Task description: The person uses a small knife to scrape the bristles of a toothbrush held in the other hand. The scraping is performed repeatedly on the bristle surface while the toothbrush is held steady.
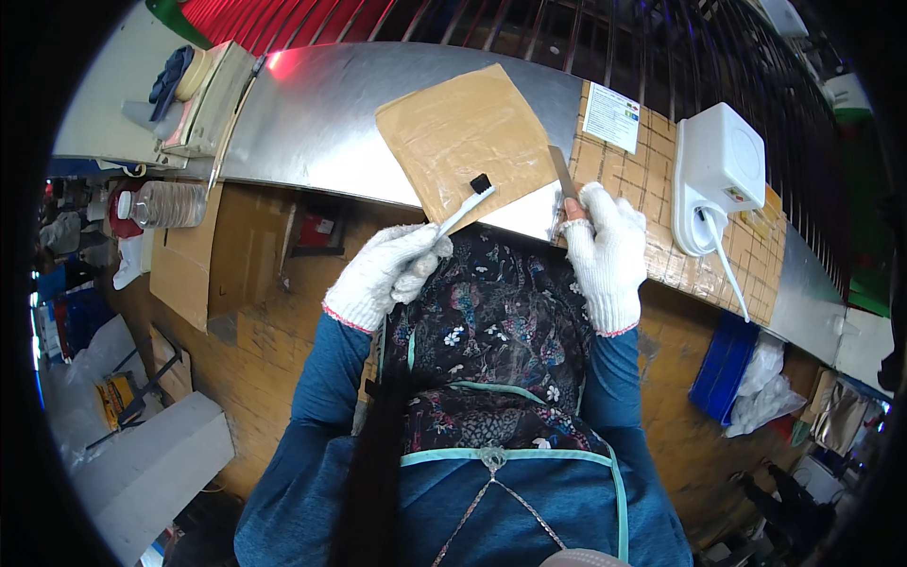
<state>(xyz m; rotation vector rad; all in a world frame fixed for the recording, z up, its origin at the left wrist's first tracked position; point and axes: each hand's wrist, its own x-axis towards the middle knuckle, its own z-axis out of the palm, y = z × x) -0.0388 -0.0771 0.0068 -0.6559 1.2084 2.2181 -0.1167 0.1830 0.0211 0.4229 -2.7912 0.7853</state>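
My left hand [387, 269], in a white knitted glove, is closed around the handle of a white toothbrush [465, 208]. Its head with black bristles points up and right, over the lower edge of a brown cardboard sheet [463, 132] wrapped in clear film. To the right, my gloved right hand [607, 250] holds a flat, narrow grey-brown strip [562, 172] like a blade, pointing up toward the sheet's right corner. A bare fingertip shows at the strip's lower end. What the strip is, I cannot tell.
The metal bench [312, 123] runs across in front of me, with metal bars behind it. On taped cardboard [652, 227] at the right stand a white device [723, 156] with a cable and a printed label sheet [611, 117]. A clear bottle [165, 204] is at the left.
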